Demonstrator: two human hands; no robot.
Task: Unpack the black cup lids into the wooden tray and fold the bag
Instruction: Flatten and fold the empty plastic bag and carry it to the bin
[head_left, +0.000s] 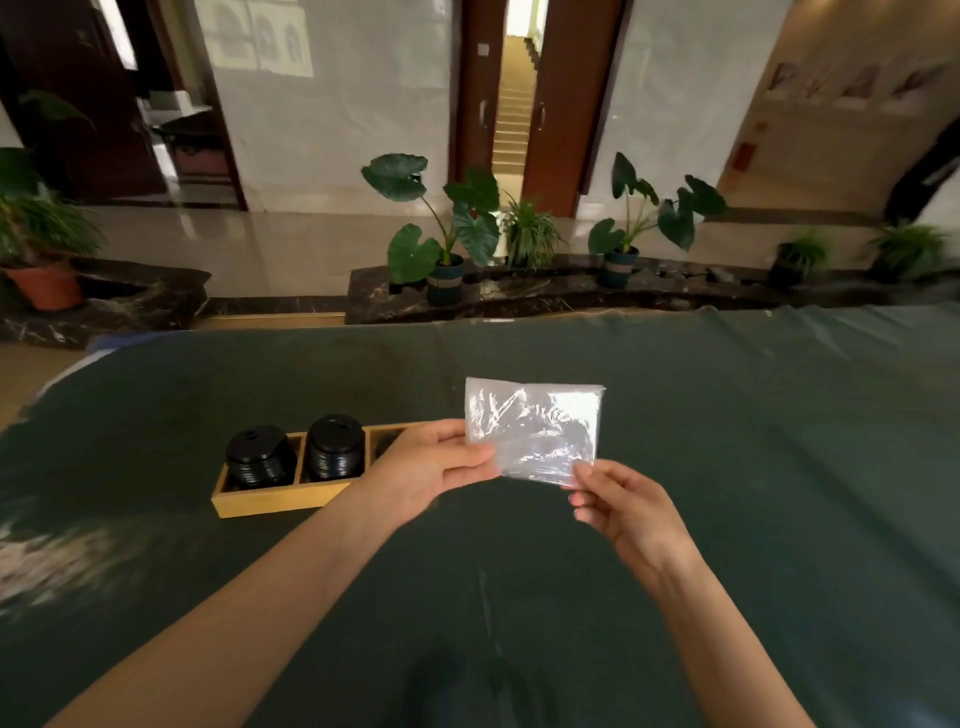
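A clear plastic bag (535, 428), folded flat into a small rectangle, is held up above the table. My left hand (431, 470) pinches its left edge and my right hand (621, 506) pinches its lower right corner. To the left a wooden tray (270, 501) with compartments lies on the dark green cloth. One stack of black cup lids (260, 457) fills its left compartment and a second stack (335, 447) fills the middle one. My left hand hides most of the right compartment, where a dark shape shows.
The table (727, 467) is covered in dark green cloth, with its far edge near a black stone ledge. Potted plants (447, 244) stand on that ledge beyond the table. A pale worn patch (47, 564) marks the cloth at the left.
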